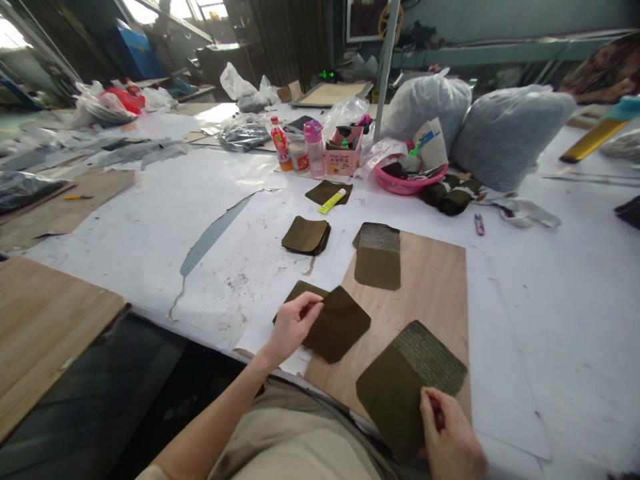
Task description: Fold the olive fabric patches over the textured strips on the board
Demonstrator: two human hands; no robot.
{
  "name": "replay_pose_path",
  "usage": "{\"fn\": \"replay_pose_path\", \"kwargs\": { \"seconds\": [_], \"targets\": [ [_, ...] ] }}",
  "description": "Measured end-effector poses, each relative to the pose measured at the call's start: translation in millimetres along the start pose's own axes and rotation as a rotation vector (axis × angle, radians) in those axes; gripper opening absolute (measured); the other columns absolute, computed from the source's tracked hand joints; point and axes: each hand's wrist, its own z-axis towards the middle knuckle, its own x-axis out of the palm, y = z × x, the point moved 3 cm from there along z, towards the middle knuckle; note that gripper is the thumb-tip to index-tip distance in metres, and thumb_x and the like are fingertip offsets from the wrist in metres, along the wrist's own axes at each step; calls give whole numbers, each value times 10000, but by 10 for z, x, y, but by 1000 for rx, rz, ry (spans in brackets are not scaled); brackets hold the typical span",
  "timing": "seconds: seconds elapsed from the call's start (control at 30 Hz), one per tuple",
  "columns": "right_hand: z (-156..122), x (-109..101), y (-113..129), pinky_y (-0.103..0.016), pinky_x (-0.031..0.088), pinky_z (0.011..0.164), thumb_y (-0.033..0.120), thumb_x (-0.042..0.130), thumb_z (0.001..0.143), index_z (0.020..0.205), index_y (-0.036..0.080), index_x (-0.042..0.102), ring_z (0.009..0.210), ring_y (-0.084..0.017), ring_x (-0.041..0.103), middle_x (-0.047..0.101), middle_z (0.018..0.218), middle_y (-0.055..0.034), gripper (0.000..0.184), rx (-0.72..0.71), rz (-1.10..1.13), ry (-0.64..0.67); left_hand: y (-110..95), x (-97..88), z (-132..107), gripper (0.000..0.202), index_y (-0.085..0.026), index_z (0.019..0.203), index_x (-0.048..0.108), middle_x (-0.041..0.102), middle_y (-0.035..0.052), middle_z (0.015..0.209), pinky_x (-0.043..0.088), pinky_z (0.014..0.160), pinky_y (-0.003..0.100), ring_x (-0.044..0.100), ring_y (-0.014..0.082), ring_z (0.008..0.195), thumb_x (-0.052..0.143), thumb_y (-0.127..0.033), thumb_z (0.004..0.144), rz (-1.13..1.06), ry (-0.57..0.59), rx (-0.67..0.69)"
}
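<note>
My left hand pinches the upper left edge of a dark olive fabric piece, held over the left part of a wooden board. Partly behind that hand lies another olive piece on the table. My right hand is closed on the lower edge of a larger olive fabric panel, tilted above the board's near end. A textured grey-green band covers the panel's upper right part. Farther up the board rests a similar banded panel, with a corner of another piece showing behind it.
A stack of olive pieces lies left of the board. Beyond it, a yellow tube rests on more fabric. Behind stand bottles, a pink box, a pink basket and stuffed bags. Small pink snips lie to the right.
</note>
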Motion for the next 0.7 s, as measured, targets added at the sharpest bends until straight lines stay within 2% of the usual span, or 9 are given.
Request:
{"fn": "replay_pose_path", "kwargs": {
  "seconds": [0.1, 0.17, 0.23, 0.43, 0.57, 0.7],
  "targets": [
    [-17, 20, 7, -247, 466, 552, 557, 378, 953, 927, 201, 667, 616, -145, 638, 696, 795, -25, 459, -40, -53, -33, 332, -207, 3, 228, -197, 1102, 602, 651, -3, 770, 440, 655, 247, 597, 144, 674, 475, -299, 942, 356, -145, -60],
    [-24, 35, 2, -247, 452, 557, 535, 379, 962, 936, 200, 662, 634, -144, 635, 699, 820, -22, 440, -77, -85, -50, 491, -248, -1, 261, -187, 1155, 592, 665, 16, 780, 446, 671, 275, 620, 171, 694, 470, -250, 933, 572, -146, -38],
    [-30, 50, -7, -245, 439, 561, 521, 382, 967, 942, 199, 657, 651, -144, 633, 699, 829, -19, 424, -101, -109, -52, 582, -251, -5, 275, -181, 1175, 586, 678, 29, 796, 453, 684, 288, 636, 184, 716, 463, -234, 934, 672, -136, 2],
    [-40, 49, -11, -243, 422, 575, 504, 383, 976, 948, 199, 650, 672, -144, 630, 697, 836, -22, 406, -102, -141, -51, 632, -217, 2, 275, -203, 1191, 574, 686, 19, 819, 469, 705, 285, 646, 178, 732, 457, -258, 947, 675, -148, 73],
    [-25, 42, 17, -243, 417, 580, 486, 394, 977, 937, 197, 649, 663, -143, 627, 693, 823, -24, 387, -110, -127, -54, 624, -166, -2, 259, -177, 1137, 603, 679, 75, 924, 483, 759, 323, 639, 206, 840, 448, -238, 939, 743, -167, 161],
    [-15, 36, 54, -248, 422, 599, 443, 429, 973, 938, 193, 642, 674, -150, 625, 684, 815, -29, 331, -101, -110, -51, 583, -143, -13, 286, -169, 1156, 616, 627, 152, 1129, 468, 837, 426, 582, 293, 1049, 486, -225, 906, 853, -241, 216]
  ]
}}
